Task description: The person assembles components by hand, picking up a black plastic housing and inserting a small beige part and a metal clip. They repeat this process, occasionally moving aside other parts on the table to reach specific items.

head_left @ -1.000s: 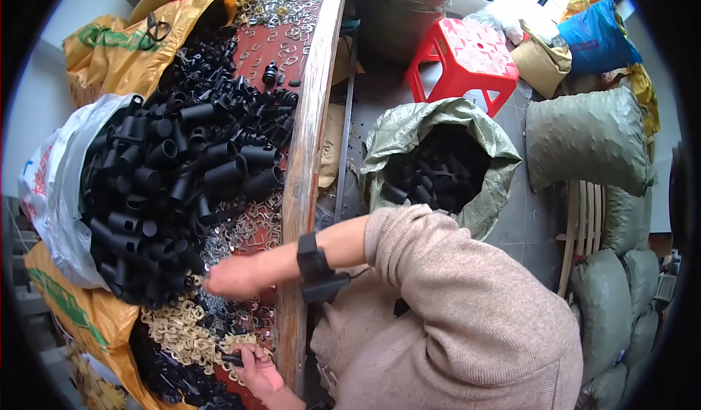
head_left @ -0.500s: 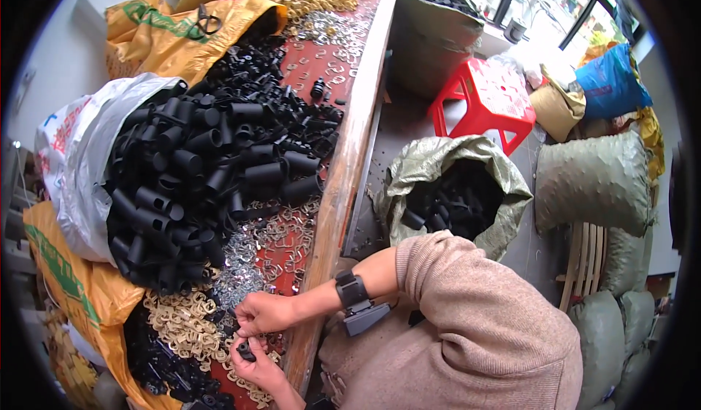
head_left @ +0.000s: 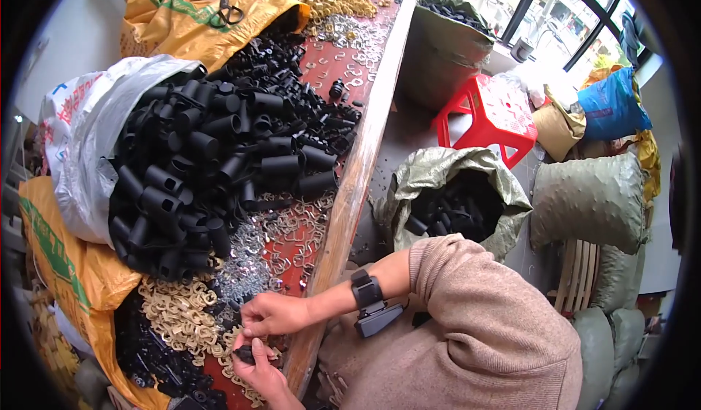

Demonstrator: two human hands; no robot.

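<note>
Black and stubby, a small part (head_left: 245, 354) sits in the left hand (head_left: 257, 372) above the near end of the red worktop with a wooden edge (head_left: 365, 158). That grip is closed on it, so fingers hide most of its shape from me. Just beyond it, the right hand (head_left: 274, 313) has bent fingers with blurred tips; I cannot tell whether its grip is closed on anything. On the left, a white plastic bag (head_left: 80, 162) spills black cylindrical pieces (head_left: 208, 147) through its mouth. Nearer, an orange woven sack (head_left: 80, 264) opens onto small black fittings (head_left: 161, 355), cut off by shadow. To the right, a grey-green woven sack (head_left: 409, 184) holds dark pieces (head_left: 456, 205), its depths too dim to read.
</note>
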